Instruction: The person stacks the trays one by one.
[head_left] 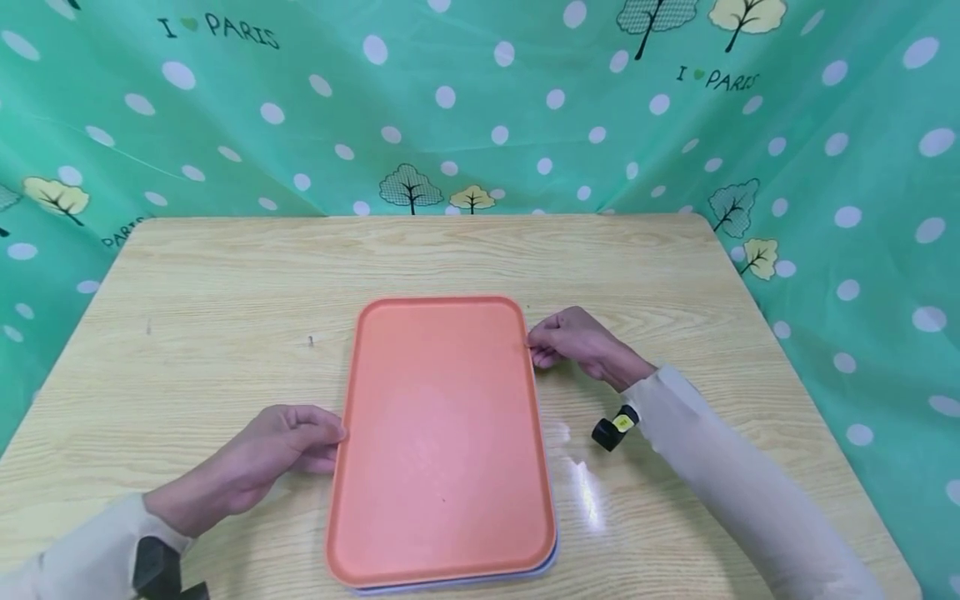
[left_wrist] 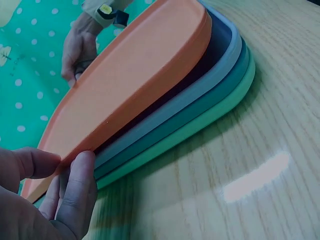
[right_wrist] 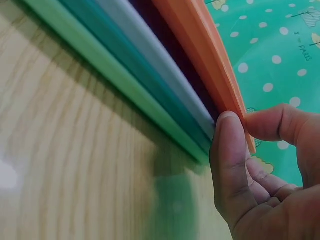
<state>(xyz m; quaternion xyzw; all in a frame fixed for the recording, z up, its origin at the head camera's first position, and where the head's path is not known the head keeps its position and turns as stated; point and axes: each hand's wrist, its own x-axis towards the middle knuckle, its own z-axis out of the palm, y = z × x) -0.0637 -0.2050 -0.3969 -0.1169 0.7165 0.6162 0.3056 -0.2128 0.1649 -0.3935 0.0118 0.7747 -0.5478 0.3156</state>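
Observation:
An orange-pink rectangular tray (head_left: pixel 442 433) with rounded corners lies on top of a stack in the head view. My left hand (head_left: pixel 288 442) pinches its left rim between thumb and fingers. On the far right side my right hand (head_left: pixel 573 340) pinches the opposite rim. Under it the left wrist view shows a grey-blue tray (left_wrist: pixel 220 65), a teal tray (left_wrist: pixel 210 92) and a light green tray (left_wrist: pixel 200 117). A dark gap parts the orange tray from the grey-blue one, so its near edge stands slightly raised there.
The stack stands on a light wooden table (head_left: pixel 225 292). A green polka-dot curtain (head_left: pixel 480 108) hangs behind the table and along its sides. Black wrist devices sit on both sleeves, the right one (head_left: pixel 615 427) close to the tabletop.

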